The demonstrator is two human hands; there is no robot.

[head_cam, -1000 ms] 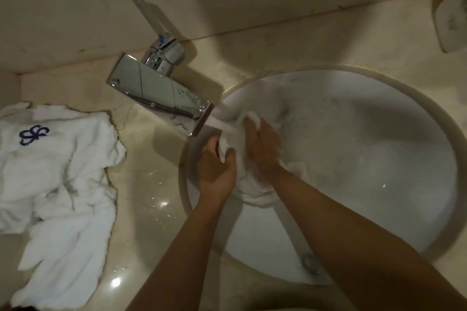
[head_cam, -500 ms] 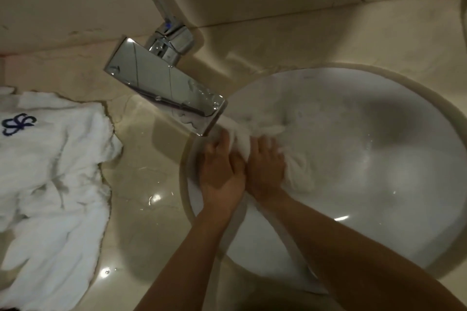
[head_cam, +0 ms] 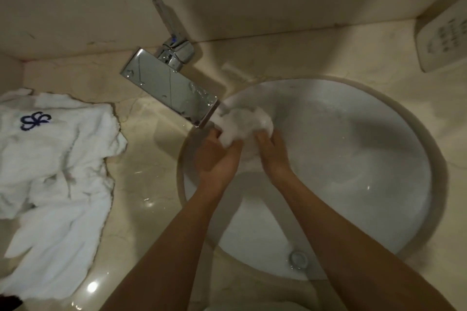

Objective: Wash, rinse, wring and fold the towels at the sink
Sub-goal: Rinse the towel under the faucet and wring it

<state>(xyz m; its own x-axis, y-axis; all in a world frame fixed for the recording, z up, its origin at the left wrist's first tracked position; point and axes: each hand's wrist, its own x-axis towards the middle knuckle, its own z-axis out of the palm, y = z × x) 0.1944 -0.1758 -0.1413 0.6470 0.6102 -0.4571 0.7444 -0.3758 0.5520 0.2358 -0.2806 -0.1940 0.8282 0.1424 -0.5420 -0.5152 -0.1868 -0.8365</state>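
A small white towel (head_cam: 243,124) is bunched into a wet ball just under the spout of the chrome faucet (head_cam: 171,88), over the left side of the white round sink (head_cam: 353,159). My left hand (head_cam: 217,159) grips its lower left part, and my right hand (head_cam: 271,151) holds its lower right part with fingers tucked under the cloth. Water runs from the spout onto the bundle. A second white towel (head_cam: 55,179) with a blue emblem lies crumpled on the counter at the left.
The faucet's lever (head_cam: 168,23) stands raised against the back wall. A drain (head_cam: 298,259) sits at the near side of the basin. A white panel with buttons (head_cam: 442,38) hangs on the wall at the far right. The beige marble counter (head_cam: 146,184) surrounds the basin.
The towel went from being pressed flat against the basin wall to being gathered into a ball under the spout. Both hands moved apart and now hold it from below.
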